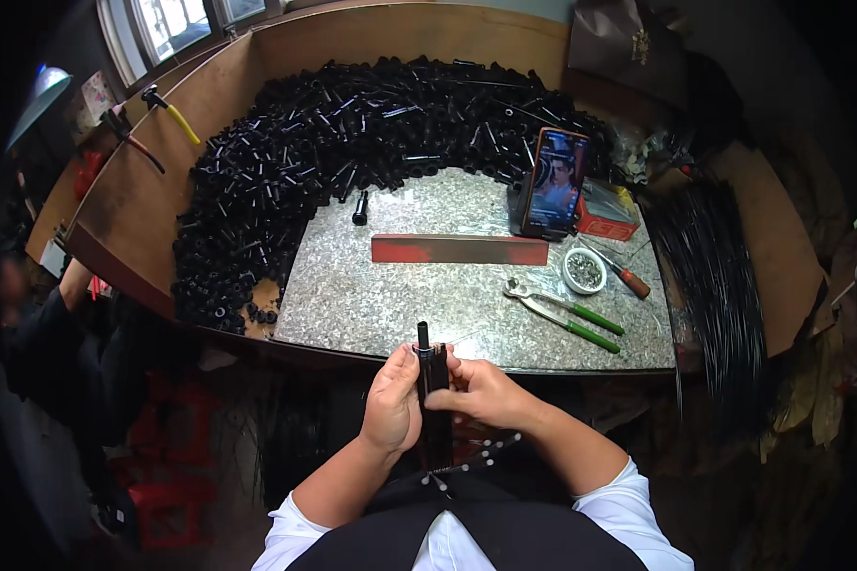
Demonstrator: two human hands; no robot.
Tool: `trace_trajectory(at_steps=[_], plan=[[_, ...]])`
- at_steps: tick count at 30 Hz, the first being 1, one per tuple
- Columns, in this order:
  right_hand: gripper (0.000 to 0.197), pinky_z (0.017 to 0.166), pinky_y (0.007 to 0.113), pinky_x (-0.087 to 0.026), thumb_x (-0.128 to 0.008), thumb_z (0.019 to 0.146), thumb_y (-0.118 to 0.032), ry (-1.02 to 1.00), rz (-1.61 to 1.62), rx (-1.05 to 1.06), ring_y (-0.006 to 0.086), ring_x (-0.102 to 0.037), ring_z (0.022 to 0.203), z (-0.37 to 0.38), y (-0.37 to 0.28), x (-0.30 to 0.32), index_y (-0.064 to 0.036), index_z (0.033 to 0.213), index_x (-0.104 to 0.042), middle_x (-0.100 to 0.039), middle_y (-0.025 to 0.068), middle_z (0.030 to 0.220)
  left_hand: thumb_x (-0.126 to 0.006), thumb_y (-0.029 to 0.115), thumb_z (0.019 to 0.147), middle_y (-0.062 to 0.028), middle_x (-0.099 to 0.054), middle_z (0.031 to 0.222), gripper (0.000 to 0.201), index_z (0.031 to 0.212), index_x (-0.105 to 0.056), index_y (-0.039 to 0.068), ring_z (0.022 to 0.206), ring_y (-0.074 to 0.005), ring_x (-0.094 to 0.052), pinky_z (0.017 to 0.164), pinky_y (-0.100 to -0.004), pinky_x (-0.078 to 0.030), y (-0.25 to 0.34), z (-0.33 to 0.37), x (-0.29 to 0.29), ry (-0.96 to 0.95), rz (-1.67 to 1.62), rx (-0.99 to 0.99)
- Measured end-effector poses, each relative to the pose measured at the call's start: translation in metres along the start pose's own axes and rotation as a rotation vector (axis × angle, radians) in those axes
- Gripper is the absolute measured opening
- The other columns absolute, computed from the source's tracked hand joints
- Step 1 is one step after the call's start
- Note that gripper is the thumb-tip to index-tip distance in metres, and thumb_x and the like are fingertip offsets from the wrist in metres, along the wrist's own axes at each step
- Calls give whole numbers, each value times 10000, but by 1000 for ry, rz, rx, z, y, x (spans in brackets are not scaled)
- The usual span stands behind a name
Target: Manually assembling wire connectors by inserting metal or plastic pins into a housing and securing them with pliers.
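Just past the near edge of the table, both my hands hold a dark, upright tube-like piece [433,366] between them. A thinner black rod stub [423,335] stands out of its top. My left hand [390,404] grips it from the left, thumb along its side near the top. My right hand [486,392] closes on it from the right, fingers bent and thumb across its front. The lower end of the piece blends into dark clothing, so its length cannot be made out. On the speckled tabletop [400,314] beyond lies a red and dark bar [459,250].
A large heap of black tubular parts [381,119] fills the back and left. On the right are green-handled pliers [567,316], a white cup of small metal pieces [584,271], a screwdriver [628,279], a propped phone [554,186] and black rods [719,285]. Another person's arm [74,281] shows far left.
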State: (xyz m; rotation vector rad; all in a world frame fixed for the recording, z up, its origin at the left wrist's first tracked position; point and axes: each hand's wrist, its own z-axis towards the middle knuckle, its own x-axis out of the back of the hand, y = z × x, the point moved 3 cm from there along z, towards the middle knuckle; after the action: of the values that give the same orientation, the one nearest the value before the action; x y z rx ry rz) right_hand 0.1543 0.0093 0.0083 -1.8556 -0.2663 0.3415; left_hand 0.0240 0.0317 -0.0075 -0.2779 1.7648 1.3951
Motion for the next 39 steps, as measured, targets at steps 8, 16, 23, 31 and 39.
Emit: trace_trajectory(at_steps=[8,16,23,31,39], plan=[[92,521,225,-426,-658,849,-87,102,-677,190,60,-526,585,10,-64,60,-1,842,-629,-602,16,692,-395,279,1001,-115,-578,1039,383,1260,-435,-1,858,-173,-591,771,-290,-465,6,1,11,-101,-162,63],[141,676,320,-483,-641,863,-134,324,-971,613,214,-613,720,154,-114,84,1,900,-648,-641,109,770,-375,285,1003,-128,-573,1029,444,1288,-430,-51,897,-194,-574,776,-307,-467,11,-1,0,-81,-39,90],[324,902,434,-447,-535,920,-314,176,-1194,367,350,-547,1032,257,-95,44,-127,1174,-611,-619,195,1029,-371,286,1014,-113,-590,1016,444,1287,-461,-52,905,-161,-563,805,-282,-474,10,-3,1,-74,-38,55],[99,778,425,-505,-617,798,-98,346,-1307,385,340,-634,896,249,-106,63,-60,881,-654,-670,167,899,-393,285,1007,-129,-583,987,441,1264,-444,-70,880,-183,-570,784,-313,-487,10,-1,-1,-49,-26,57],[195,839,413,-488,-640,830,-152,344,-1304,443,351,-599,958,203,-112,68,-56,999,-627,-611,157,1009,-416,308,998,-128,-592,993,462,1261,-462,-70,863,-178,-575,777,-314,-489,7,-4,-9,-77,20,40]])
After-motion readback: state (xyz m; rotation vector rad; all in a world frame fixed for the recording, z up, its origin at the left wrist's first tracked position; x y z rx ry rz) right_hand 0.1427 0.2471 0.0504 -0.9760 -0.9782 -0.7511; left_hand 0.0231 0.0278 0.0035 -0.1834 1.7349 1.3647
